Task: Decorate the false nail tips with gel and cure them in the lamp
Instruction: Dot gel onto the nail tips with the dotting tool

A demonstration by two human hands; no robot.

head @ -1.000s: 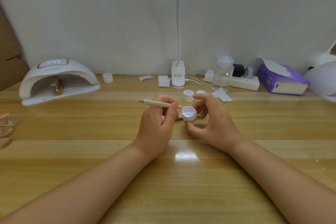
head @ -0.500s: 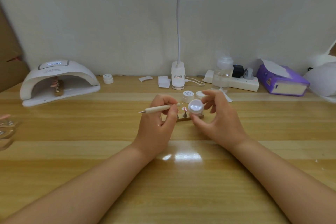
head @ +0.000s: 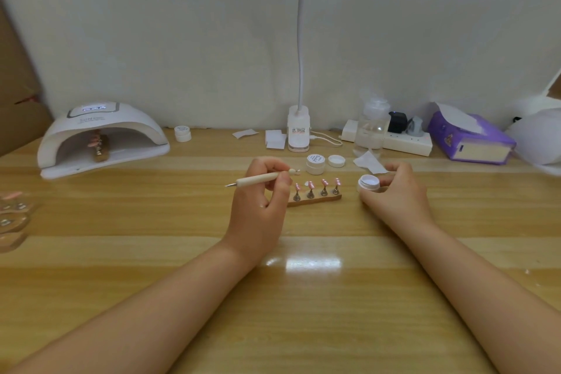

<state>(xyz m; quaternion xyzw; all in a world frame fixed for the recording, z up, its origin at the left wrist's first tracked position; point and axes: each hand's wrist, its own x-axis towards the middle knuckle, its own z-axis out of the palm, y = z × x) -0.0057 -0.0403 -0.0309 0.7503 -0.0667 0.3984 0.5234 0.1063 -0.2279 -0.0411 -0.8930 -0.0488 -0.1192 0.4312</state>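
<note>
My left hand [head: 261,197] grips a cream dotting pen [head: 258,180], its white tip over the left end of a wooden nail stand [head: 315,200]. Several pink false nail tips [head: 324,182] sit on metal posts on that stand. To the right of the stand my right hand [head: 397,191] holds a small open white gel jar [head: 368,183] low over the table. At the back left stands a white curing lamp [head: 100,136] with another stand of pink tips [head: 97,146] inside it.
A closed gel jar [head: 315,163] and a loose lid [head: 336,160] sit behind the stand. Another jar [head: 182,133], paper wipes [head: 275,139], desk lamp base [head: 299,132], clear bottle [head: 372,127], power strip [head: 406,143] and purple tissue box [head: 470,136] line the back. Clear holders [head: 13,215] lie at left.
My right hand has carried the open gel jar from in front of the stand out to the right and lower. The nail stand is now uncovered. My left hand stayed in place with the pen.
</note>
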